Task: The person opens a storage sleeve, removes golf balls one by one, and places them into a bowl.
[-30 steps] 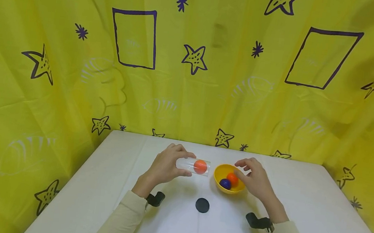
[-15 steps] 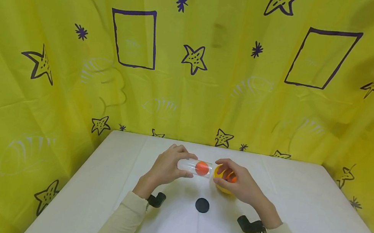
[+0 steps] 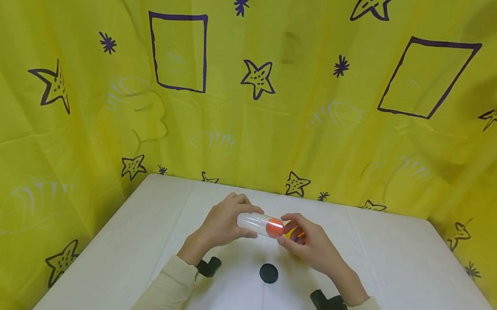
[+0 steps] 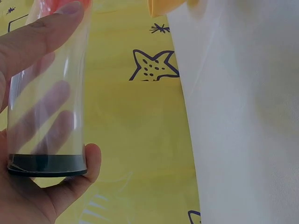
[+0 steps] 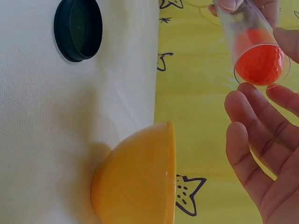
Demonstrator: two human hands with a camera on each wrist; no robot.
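My left hand (image 3: 222,221) grips a clear plastic tube (image 3: 250,221) held sideways, its mouth pointing right and slightly down. A black cap (image 4: 49,164) covers the end by my left palm. Inside the tube, an orange ball (image 5: 259,65) with a dimpled surface sits right at the uncapped mouth. My right hand (image 3: 317,242) is at that mouth, thumb and fingertips around the rim, palm facing it and holding nothing. Behind the right hand, mostly hidden in the head view, stands a yellow bowl (image 5: 135,179); only slivers of its contents show between my fingers.
A round black lid (image 3: 269,273) lies on the white table (image 3: 222,300) in front of the hands, hollow side up. Yellow curtain (image 3: 252,124) with star drawings hangs behind the table and along both sides.
My right hand has moved left from over the bowl to the tube's mouth, now covering most of the bowl. The tube has shifted slightly right, and the orange ball has slid to its mouth.
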